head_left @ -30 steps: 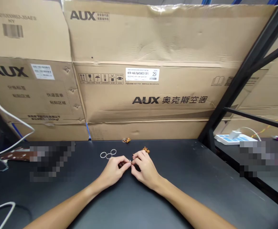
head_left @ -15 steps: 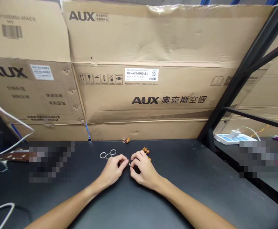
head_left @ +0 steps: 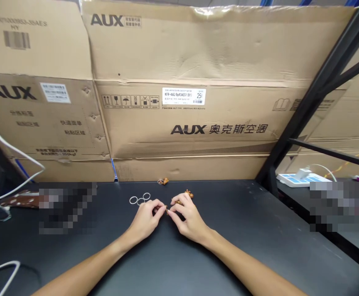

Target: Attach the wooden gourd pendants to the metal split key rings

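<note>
My left hand is closed, thumb and forefinger pinching a tiny brown piece with a bright metal bit, too small to name. My right hand meets it from the other side, with its thumb tip at the bright bit and the other fingers curled; what they grip is partly hidden. Just behind the right hand lies a cluster of glossy brown pieces, partly covered by the fingers. Beyond my left hand are several thin metal rings flat on the black table.
A ring with a brown charm lies at the table's back edge, against large cardboard boxes. Glasses and a white cable are at the left. A black metal frame and a white power strip stand at the right.
My right hand's fingers have shifted slightly, and its thumb has moved up toward the small brown piece. My left hand holds its pinch in place.
</note>
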A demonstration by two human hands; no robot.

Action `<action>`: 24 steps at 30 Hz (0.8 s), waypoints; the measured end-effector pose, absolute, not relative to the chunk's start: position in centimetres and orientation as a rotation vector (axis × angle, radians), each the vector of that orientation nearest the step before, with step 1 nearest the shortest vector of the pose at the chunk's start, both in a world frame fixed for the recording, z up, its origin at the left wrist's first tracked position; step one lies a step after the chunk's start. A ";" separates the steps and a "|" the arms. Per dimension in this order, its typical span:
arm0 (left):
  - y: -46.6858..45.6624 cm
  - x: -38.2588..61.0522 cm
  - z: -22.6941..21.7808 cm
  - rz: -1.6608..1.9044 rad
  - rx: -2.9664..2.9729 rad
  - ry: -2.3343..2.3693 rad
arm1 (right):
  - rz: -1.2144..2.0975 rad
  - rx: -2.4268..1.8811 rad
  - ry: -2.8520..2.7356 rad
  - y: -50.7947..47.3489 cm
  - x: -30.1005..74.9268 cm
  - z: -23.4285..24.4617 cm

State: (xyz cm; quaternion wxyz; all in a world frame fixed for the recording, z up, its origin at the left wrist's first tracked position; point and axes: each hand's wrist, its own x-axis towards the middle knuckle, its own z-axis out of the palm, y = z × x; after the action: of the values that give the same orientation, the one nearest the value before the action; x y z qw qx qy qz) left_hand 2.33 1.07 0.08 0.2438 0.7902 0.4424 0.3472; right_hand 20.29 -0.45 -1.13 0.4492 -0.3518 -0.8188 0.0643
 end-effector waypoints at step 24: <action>1.3 2.1 -0.1 0.928 2.082 1.036 | 0.304 -0.928 -2.039 -0.3 20.2 -1.1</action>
State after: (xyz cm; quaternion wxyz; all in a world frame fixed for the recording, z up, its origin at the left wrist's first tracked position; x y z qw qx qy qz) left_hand 2.10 1.34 -0.07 0.3135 0.7896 0.3929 0.3520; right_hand 20.15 -0.28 -1.09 0.4261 -0.3713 -0.8159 0.1217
